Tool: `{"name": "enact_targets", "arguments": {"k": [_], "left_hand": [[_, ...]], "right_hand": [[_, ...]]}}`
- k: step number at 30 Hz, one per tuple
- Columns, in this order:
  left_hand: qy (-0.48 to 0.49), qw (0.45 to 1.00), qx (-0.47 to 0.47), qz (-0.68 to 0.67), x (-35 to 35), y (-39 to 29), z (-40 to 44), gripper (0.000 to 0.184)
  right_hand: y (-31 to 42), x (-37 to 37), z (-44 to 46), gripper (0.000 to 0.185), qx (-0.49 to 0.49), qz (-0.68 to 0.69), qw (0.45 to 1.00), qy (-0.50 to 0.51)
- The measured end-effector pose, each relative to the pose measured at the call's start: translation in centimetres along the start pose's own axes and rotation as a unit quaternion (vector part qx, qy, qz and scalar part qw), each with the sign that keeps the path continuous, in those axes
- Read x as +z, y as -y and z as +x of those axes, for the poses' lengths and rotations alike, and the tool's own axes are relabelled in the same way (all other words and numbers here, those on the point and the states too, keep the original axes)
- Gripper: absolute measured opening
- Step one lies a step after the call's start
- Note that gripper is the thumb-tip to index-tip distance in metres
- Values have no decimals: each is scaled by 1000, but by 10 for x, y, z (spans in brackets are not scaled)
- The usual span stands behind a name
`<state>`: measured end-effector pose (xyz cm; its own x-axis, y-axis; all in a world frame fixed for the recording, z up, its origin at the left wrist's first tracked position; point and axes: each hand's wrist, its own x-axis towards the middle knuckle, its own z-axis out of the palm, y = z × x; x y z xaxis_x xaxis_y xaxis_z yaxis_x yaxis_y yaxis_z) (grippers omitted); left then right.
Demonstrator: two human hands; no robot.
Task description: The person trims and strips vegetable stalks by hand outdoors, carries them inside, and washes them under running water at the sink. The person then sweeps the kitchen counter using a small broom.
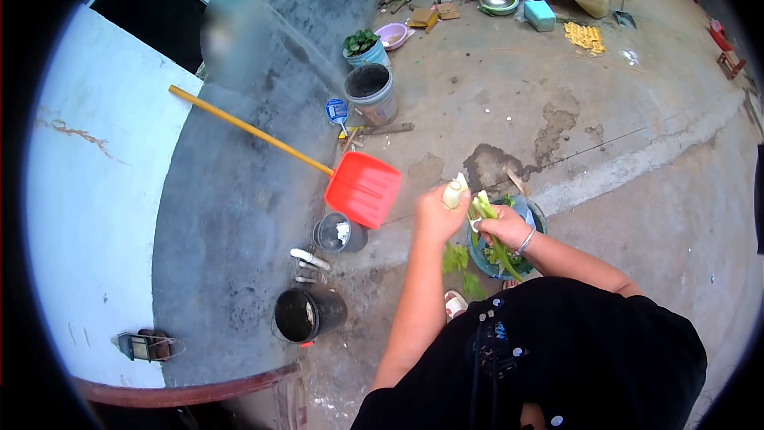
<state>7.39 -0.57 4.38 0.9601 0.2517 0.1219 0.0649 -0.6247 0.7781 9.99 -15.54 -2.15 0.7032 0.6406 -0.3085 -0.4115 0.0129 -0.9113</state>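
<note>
My left hand [436, 215] is closed around a bunch of celery, its pale cut base [453, 194] sticking up out of the fist. Green leaves [460, 264] hang below that hand. A short way to the right, my right hand [506, 228] grips loose green celery stalks [501, 255], with their ends showing above and below the fingers. A bracelet circles the right wrist. Beneath the right hand stands a bluish tub [539, 219] with leafy greens and something pale inside, partly hidden by my hand and arm.
On the left, a red dustpan [364, 189] with a long yellow handle leans by the wall. Near it are a grey bucket [328, 232], white pipe ends [309, 259] and a black bucket [322, 317]. Further off stand a large bucket [372, 95] and a potted plant [362, 42].
</note>
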Motion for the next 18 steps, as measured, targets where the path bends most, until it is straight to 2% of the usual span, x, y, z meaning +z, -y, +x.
{"name": "enact_targets", "arguments": {"k": [2, 4, 6, 8, 10, 14, 18], "left_hand": [[-36, 999, 9, 2, -3, 1, 1, 22], [-98, 994, -15, 45, -3, 6, 3, 20], [-136, 990, -19, 15, -10, 7, 8, 20], [-175, 984, -22, -18, -19, 11, 14, 20], [-244, 970, -14, 13, -32, 18, 18, 20], [-310, 950, 25, -10, -44, 31, 17, 19], [-337, 941, -3, 14, -56, 32, 10, 19]], "right_hand": [[-1, -2, 0, 11, 5, 33, 999, 29], [-4, -6, 0, 11, 10, 4, 1000, 9], [-12, -11, -2, 11, 8, -13, 1000, 16], [-41, -22, 3, 12, 18, -82, 996, -4], [-66, -40, 6, 13, 45, -103, 993, -17], [-89, -74, 1, 17, 124, -196, 970, -71], [-118, -112, -1, 20, 173, -252, 942, -142]]}}
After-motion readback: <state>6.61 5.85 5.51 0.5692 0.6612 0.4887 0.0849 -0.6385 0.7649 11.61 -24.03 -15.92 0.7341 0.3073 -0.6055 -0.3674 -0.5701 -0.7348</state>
